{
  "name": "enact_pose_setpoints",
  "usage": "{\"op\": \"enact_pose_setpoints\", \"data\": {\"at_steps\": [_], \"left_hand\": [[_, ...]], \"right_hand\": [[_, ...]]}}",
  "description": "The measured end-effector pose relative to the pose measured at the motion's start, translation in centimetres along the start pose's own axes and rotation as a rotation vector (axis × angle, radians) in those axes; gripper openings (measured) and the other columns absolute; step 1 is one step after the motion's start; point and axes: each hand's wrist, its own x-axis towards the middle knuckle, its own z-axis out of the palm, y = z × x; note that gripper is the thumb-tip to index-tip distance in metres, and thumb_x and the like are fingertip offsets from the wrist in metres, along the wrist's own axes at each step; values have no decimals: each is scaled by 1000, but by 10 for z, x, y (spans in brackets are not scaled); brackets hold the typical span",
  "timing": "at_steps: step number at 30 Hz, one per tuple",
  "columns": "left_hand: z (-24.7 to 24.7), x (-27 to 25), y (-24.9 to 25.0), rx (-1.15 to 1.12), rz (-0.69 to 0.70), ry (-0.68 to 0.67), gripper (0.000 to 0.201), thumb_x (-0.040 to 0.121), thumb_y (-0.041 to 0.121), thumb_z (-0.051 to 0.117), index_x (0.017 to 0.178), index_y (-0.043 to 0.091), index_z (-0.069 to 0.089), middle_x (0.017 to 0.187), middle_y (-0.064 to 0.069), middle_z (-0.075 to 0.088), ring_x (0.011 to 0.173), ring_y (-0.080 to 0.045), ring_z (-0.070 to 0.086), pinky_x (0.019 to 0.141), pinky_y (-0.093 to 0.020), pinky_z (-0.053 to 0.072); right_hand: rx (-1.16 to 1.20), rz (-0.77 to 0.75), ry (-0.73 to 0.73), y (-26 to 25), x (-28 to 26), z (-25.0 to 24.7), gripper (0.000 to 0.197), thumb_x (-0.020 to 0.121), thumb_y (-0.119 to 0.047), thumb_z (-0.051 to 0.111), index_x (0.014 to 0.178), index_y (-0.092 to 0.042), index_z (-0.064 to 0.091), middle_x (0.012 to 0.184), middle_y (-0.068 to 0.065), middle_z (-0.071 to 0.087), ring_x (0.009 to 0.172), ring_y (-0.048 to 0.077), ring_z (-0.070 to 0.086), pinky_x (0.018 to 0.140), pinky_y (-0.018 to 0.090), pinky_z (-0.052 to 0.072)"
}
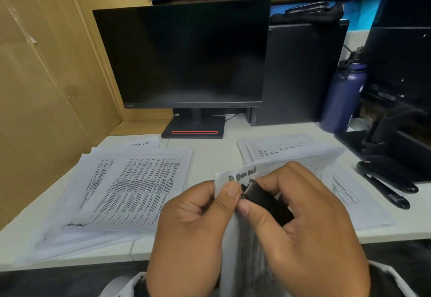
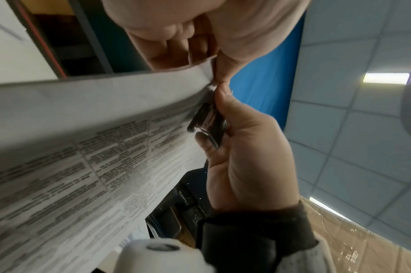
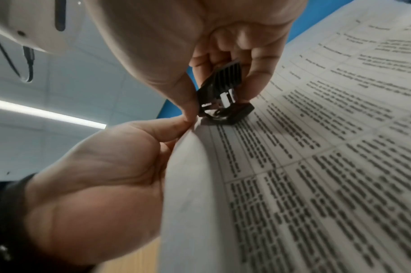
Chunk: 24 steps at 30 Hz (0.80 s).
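A white desk [image 1: 205, 149] stood between a cardboard panel [image 1: 46, 75] on the left and black equipment on the right, with a dark monitor [image 1: 186, 56] at the back and a navy bottle [image 1: 342, 96] beside it. Both hands were raised over the desk's near edge. The left hand [image 1: 186, 224] pinched the top corner of a bundle of printed sheets [image 1: 235, 250] between thumb and fingers. The right hand [image 1: 307, 222] gripped a black staple remover [image 1: 265, 201], its jaws at that corner. Paper stacks [image 1: 130, 187] lay to either side, with a strip of desk between them.
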Motion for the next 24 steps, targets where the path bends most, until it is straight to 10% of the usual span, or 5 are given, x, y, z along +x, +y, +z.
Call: {"op": "enact_pose_setpoints", "data": {"at_steps": [8,13,18,22,24], "left_hand": [[1,6,-3,-201,-154,-76,32,72,38,72,88,14,84,81,-12,78,74,-19,66,75,-37,54],[2,5,-11,-132,-156,-106,24,77,40,86,92,21,85,88,-10,82,80,-16,73,77,-39,60],[14,-8,-27,-60,-249,-207,56,65,63,79,93,15,82,91,-13,71,85,-22,62,83,-43,48],[10,7,-16,-211,-344,-77,30,75,28,87,97,8,83,102,-22,80,106,-46,73,103,-61,52],[0,16,-5,-255,-366,-78,28,77,24,77,99,6,82,102,-23,79,100,-41,76,97,-53,55]], "right_hand": [[-133,-135,-1,12,-2,8,16,83,-31,73,85,-18,64,83,-6,56,78,18,52,66,30,41],[477,408,-92,8,4,9,21,74,-39,84,82,-27,67,78,-2,72,73,14,67,68,33,54],[418,323,-9,10,19,-9,19,74,-27,83,86,-29,69,81,-5,73,75,13,69,71,34,55],[480,280,41,12,29,-27,20,73,-38,78,87,-27,69,78,0,72,73,19,69,68,35,57],[500,286,-20,14,28,-28,22,75,-41,79,88,-26,69,77,1,72,71,21,69,68,35,57]]}}
